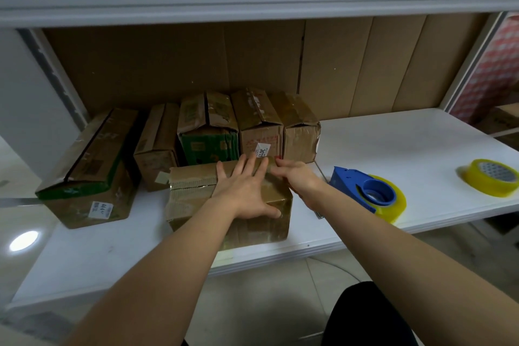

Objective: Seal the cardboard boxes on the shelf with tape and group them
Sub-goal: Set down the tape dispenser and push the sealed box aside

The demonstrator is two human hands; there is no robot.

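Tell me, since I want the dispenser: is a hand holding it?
No. The dispenser sits alone on the shelf; both hands are on the box.

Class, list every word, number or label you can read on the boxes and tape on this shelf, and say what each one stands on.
"3011", seen turned on its side: small white sticker on the brown cardboard box with red print.
Red print on that box: blurred.
White barcode label on the large green-edged cardboard box: too small.
Print inside the loose yellow tape roll: unreadable.
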